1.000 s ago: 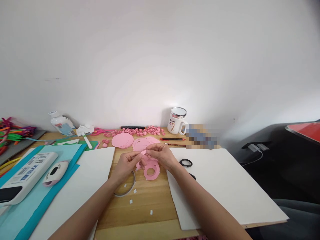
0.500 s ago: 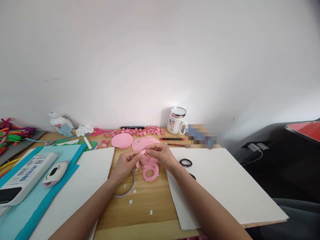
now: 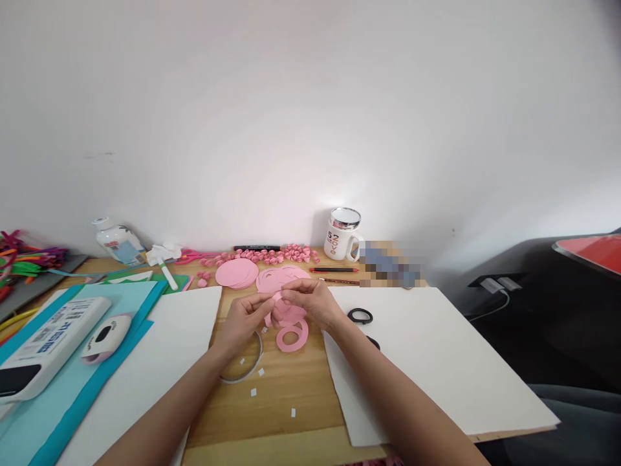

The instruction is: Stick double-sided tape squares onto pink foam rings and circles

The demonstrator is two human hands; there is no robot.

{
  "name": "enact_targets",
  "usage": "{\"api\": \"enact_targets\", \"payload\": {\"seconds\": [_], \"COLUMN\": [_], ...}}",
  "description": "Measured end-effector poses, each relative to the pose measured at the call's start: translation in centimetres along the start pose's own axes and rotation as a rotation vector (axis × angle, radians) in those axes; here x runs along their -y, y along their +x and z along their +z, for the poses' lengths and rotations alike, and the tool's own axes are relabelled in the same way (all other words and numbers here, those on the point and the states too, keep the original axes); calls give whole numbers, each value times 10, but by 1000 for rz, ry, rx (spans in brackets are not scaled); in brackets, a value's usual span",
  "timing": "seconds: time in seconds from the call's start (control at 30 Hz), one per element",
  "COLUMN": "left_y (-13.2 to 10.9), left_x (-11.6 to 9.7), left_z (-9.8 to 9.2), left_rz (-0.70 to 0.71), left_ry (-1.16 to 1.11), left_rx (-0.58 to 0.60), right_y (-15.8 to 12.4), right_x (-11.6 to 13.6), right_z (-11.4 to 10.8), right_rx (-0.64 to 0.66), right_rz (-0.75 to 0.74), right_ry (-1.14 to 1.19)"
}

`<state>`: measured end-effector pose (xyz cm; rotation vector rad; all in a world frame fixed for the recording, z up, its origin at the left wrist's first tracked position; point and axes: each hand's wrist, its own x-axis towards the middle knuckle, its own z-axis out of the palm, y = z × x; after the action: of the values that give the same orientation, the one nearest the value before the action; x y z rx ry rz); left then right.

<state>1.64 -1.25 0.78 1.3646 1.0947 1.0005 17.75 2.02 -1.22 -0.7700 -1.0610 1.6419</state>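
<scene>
Both hands (image 3: pixel 241 322) (image 3: pixel 316 304), fingers (image 3: pixel 260 299) apparently pinching a pink strip (image 3: pixel 278 296), are above tabletop (image 3: pixel 272 414) edged by white sheets (image 3: pixel 167 340) (image 3: pixel 427 362).

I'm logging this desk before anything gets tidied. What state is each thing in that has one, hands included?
Left hand, pinching the pink strip
Right hand, pinching the same strip
Pink strip, held up between both hands
Lower pink loop, curled
Pink discs, piled and overlapping
Small pink pieces, rolled up
Tape roll, flat, partly hidden
Mug, upright
Bottle, capped
Black-and-red pen, lying down
Black marker, lying down
</scene>
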Motion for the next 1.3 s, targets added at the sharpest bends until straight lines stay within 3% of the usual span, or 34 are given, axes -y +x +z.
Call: {"api": "enact_targets", "payload": {"seconds": [1.3], "left_y": [0], "left_x": [-1], "left_z": [0], "left_rz": [17], "left_ry": [-18], "left_rx": [-8], "right_y": [0], "right_x": [1], "right_z": [-1], "right_rx": [6], "right_rz": [7], "right_ry": [23]}}
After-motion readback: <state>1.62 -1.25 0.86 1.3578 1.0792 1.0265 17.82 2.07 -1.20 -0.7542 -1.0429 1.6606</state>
